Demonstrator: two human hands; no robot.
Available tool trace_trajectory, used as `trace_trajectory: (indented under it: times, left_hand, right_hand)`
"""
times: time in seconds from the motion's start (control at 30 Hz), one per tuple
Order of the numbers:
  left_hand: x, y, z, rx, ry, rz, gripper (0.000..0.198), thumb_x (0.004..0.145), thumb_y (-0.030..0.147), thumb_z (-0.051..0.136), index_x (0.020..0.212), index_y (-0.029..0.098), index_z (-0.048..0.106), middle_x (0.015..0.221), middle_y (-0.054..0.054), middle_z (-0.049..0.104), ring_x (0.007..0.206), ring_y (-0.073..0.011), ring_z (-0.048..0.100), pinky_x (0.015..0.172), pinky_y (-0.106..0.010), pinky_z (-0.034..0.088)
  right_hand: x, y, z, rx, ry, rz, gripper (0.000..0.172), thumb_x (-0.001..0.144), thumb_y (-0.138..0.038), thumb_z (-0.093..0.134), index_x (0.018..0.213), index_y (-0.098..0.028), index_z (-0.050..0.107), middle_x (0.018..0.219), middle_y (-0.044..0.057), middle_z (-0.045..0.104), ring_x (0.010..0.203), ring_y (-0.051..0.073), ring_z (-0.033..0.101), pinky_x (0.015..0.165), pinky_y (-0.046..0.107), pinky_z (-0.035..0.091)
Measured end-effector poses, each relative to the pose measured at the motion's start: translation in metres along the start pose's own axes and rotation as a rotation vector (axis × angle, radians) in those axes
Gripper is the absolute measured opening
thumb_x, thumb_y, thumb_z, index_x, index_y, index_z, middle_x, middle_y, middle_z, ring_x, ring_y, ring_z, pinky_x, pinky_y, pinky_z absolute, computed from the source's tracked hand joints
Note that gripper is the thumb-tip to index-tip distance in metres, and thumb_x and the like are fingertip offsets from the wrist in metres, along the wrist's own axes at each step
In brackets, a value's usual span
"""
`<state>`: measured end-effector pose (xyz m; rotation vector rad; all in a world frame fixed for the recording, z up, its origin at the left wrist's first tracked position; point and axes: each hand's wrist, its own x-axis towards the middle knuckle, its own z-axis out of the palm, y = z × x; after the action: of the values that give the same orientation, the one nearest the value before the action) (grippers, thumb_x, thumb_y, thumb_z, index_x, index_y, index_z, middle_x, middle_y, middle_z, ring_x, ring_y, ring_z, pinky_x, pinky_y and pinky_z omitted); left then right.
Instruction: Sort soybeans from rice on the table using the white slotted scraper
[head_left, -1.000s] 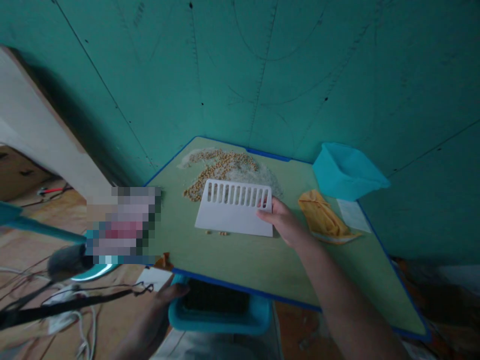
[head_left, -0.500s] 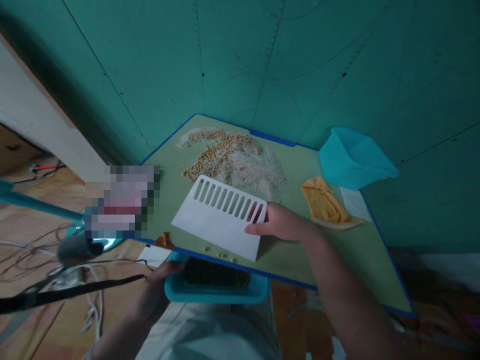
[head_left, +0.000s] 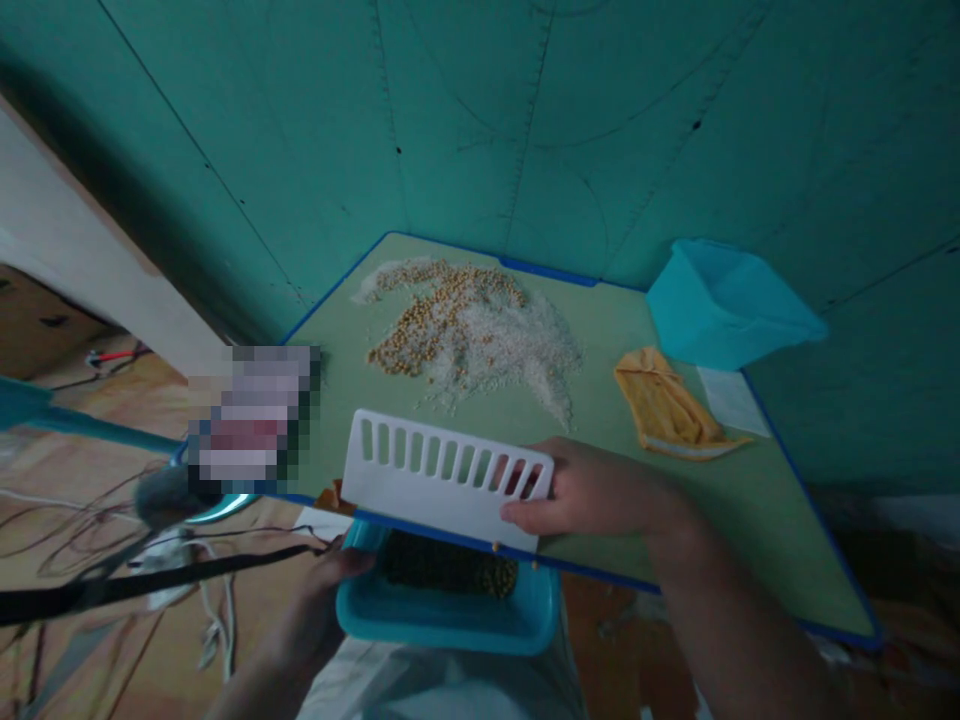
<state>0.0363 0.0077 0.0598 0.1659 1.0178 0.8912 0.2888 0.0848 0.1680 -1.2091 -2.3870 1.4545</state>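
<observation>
Head view: sorting surface with hand-held scraper and catch basin. Markings on the green wall, including ruled tick lines and drawn curves, are too faint to read as writing; any print on the flat item at the table's left edge is hidden by pixelation. The blue basin sits below the near edge of the table, its interior dark, with a cluster of yellow beans at its right end; what the dark part consists of cannot be told. The left hand grasps the basin's left rim, thumb over the lip. The right hand grips the white slotted scraper by its right end, thumb on the front face, fingers behind and visible through the slots. The scraper stands tilted at the near table edge, directly above the basin; a single bean shows just beside its lower edge. Farther back lies a heap of mixed beans and white grains. At right, a blue bin stands near the wall, beside a folded orange cloth and a white sheet.
</observation>
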Motion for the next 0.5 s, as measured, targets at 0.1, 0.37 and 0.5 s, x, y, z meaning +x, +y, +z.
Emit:
trace_trajectory:
  times: [0.1,0.37,0.5]
  left_hand:
    - [0.001,-0.005,0.002,0.014,-0.011,-0.057,0.027,0.052,0.023,0.072,0.078,0.021,0.07,0.082,-0.003,0.068,0.09,-0.0264,0.06,0.075,-0.028,0.048]
    - [0.008,-0.023,0.015,-0.059,-0.084,-0.183,0.045,0.057,0.016,0.063,0.102,0.018,0.065,0.099,-0.009,0.064,0.095,-0.0321,0.057,0.088,-0.043,0.041]
    - [0.01,-0.023,0.016,-0.108,-0.125,-0.184,0.04,0.059,0.015,0.06,0.097,0.023,0.068,0.094,-0.009,0.066,0.092,-0.0314,0.058,0.088,-0.044,0.039]
  right_hand:
    - [-0.003,-0.006,0.005,-0.049,0.032,0.043,0.027,0.076,-0.029,0.051,0.099,-0.02,0.061,0.091,0.002,0.068,0.075,0.016,0.062,0.064,0.023,0.043]
    - [-0.009,-0.013,0.017,-0.245,0.134,-0.14,0.021,0.08,-0.027,0.044,0.09,-0.018,0.06,0.086,0.004,0.067,0.074,0.017,0.06,0.063,0.024,0.038]
    - [-0.007,-0.013,0.016,-0.234,0.081,-0.082,0.01,0.078,-0.028,0.047,0.081,-0.022,0.054,0.075,-0.001,0.063,0.067,0.014,0.057,0.054,0.023,0.034]
